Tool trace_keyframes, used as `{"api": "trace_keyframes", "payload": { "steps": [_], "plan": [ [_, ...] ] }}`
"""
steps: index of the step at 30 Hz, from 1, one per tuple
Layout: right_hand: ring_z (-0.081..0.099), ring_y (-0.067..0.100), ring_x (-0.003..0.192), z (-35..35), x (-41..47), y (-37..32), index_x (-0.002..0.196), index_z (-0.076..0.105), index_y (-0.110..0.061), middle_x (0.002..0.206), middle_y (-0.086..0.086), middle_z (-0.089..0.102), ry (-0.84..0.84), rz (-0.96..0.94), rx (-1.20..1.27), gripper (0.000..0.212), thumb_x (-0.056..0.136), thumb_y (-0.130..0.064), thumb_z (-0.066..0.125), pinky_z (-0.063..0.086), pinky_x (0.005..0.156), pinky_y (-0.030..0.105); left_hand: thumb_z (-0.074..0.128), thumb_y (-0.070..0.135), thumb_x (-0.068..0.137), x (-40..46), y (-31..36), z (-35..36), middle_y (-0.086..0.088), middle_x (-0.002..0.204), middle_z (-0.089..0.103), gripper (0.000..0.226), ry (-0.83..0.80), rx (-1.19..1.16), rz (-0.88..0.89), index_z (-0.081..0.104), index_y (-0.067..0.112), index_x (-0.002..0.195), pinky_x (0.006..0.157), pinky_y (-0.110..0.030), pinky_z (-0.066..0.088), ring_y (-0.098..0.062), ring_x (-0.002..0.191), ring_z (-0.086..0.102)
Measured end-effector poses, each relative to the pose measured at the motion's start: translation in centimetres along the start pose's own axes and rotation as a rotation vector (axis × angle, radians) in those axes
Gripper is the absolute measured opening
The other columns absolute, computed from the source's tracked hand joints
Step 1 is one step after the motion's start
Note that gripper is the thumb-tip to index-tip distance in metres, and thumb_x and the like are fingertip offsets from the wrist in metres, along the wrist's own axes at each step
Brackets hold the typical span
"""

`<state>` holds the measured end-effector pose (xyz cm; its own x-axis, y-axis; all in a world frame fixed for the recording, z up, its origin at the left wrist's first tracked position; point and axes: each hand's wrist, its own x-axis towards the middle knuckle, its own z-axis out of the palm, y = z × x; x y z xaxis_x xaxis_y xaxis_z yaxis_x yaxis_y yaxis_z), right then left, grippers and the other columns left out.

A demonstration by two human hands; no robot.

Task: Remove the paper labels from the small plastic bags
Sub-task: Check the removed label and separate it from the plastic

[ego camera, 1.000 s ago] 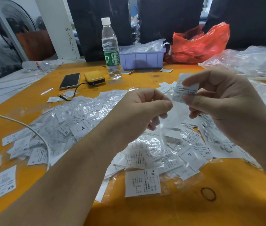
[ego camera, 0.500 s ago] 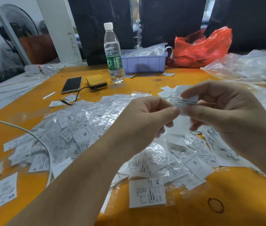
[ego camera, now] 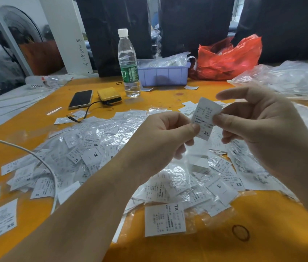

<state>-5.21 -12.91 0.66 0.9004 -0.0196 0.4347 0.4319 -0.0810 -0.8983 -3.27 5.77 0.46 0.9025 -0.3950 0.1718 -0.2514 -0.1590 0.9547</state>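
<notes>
Orange tabletop [ego camera: 168, 97] fills the view, w/ dark curtains behind. Across its middle lies a heap of small clear plastic bags w/ white paper labels [ego camera: 96, 148]; some labels read XL, S, XS, the finer print is too small to make out.

Above the heap, both bare hands meet on one white paper label marked XL [ego camera: 205, 118], held upright and slightly tilted. Left hand [ego camera: 160, 140] pinches its lower left edge btwn thumb and curled fingers. Right hand [ego camera: 259, 127] pinches the right edge w/ thumb and a finger, index finger stretched out above. Whether a plastic bag is around this label cannot be told; the left hand's fingers are hidden behind the knuckles. Both forearms run out of the view at the bottom.

Far side: clear plastic water bottle w/ green wrap and white cap [ego camera: 128, 63], upright, beside a lilac plastic bin [ego camera: 163, 74] stuffed w/ clear bags. Right of it a crumpled red plastic bag [ego camera: 228, 57], then a pile of clear plastic film [ego camera: 289, 78], cut off at the right edge. Left of the bottle: black phone [ego camera: 80, 98] lying flat, yellow box-shaped device [ego camera: 109, 95] w/ black cord. White cable [ego camera: 36, 157] curves over the heap's left part.
</notes>
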Motion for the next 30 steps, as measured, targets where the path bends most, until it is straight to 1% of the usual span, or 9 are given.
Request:
{"api": "trace_keyframes", "payload": {
  "steps": [4,7,9,13,18,21,25,28,30],
  "plan": [
    [0.058,0.017,0.051,0.6,-0.1,0.4,0.087,0.069,-0.011,0.068,0.007,0.071,0.005,0.033,0.014,0.014,0.079,-0.001,0.071,0.053,0.051,0.028,0.063,0.017,0.094,0.1,-0.1,0.2,0.003,0.067,0.065,0.014,0.025,-0.010,0.023,0.070,0.010,0.083,0.057,-0.024,0.051,-0.010,0.058,0.055],
    [0.059,0.017,0.055,0.7,-0.2,0.4,0.078,0.072,-0.010,0.066,0.005,0.069,-0.048,0.037,0.010,0.002,0.077,-0.009,0.071,0.056,0.054,0.030,0.063,0.018,0.093,0.1,-0.2,0.2,0.001,0.070,0.066,0.016,0.050,0.003,0.022,0.069,0.005,0.086,0.057,-0.024,0.051,-0.012,0.062,0.056],
    [0.061,0.017,0.059,0.5,-0.3,0.2,0.079,0.075,-0.011,0.067,0.007,0.069,-0.109,0.030,-0.016,0.005,0.075,-0.013,0.072,0.056,0.055,0.028,0.063,0.018,0.093,0.1,-0.3,0.1,0.004,0.069,0.065,0.016,0.067,0.009,0.018,0.070,0.006,0.087,0.056,-0.023,0.051,-0.011,0.063,0.057],
    [0.066,0.017,0.062,0.4,-0.3,0.5,0.082,0.077,-0.022,0.069,0.000,0.070,-0.198,-0.017,-0.273,0.007,0.083,-0.021,0.070,0.058,0.060,0.034,0.064,0.019,0.091,0.1,-0.3,0.0,0.009,0.068,0.064,0.013,0.069,0.010,0.003,0.070,0.009,0.085,0.058,-0.026,0.052,-0.006,0.060,0.057],
    [0.067,0.020,0.066,0.3,-0.2,0.8,0.085,0.075,-0.022,0.073,0.002,0.071,-0.239,0.009,-0.266,0.009,0.080,-0.022,0.068,0.058,0.061,0.031,0.072,0.026,0.084,0.0,-0.3,0.0,-0.001,0.074,0.066,0.011,0.071,0.052,-0.028,0.070,0.015,0.084,0.060,-0.033,0.048,-0.012,0.064,0.057],
    [0.066,0.019,0.064,0.2,-0.3,0.7,0.088,0.074,-0.022,0.074,0.002,0.071,-0.207,-0.027,-0.225,0.012,0.078,-0.021,0.069,0.059,0.060,0.032,0.068,0.014,0.090,0.0,-0.2,0.0,-0.001,0.071,0.068,0.007,0.111,0.049,-0.036,0.067,0.015,0.083,0.056,-0.030,0.049,-0.013,0.061,0.060],
    [0.066,0.022,0.065,0.3,-0.4,0.7,0.086,0.077,-0.025,0.073,0.005,0.072,-0.316,-0.055,-0.277,0.013,0.083,-0.013,0.071,0.059,0.059,0.035,0.065,0.010,0.090,0.0,0.2,-0.2,-0.004,0.069,0.070,0.007,0.089,0.003,-0.061,0.064,0.012,0.084,0.053,-0.028,0.054,-0.017,0.058,0.065],
    [0.066,0.017,0.063,0.0,-0.1,1.1,0.083,0.077,-0.025,0.072,0.002,0.071,-0.250,-0.031,-0.301,0.012,0.081,-0.016,0.069,0.057,0.057,0.030,0.070,0.027,0.080,0.2,0.0,-0.4,0.002,0.069,0.065,0.011,0.086,0.114,-0.153,0.067,0.024,0.070,0.057,-0.026,0.047,-0.016,0.065,0.059],
    [0.065,0.013,0.062,-0.6,0.2,1.6,0.083,0.076,-0.028,0.071,-0.004,0.071,-0.175,-0.032,-0.445,0.015,0.082,-0.016,0.067,0.056,0.057,0.028,0.066,0.028,0.082,0.3,-0.1,-0.7,0.005,0.067,0.062,0.015,0.084,0.235,-0.228,0.067,0.025,0.067,0.057,-0.025,0.042,-0.016,0.066,0.054]
  ]
}}
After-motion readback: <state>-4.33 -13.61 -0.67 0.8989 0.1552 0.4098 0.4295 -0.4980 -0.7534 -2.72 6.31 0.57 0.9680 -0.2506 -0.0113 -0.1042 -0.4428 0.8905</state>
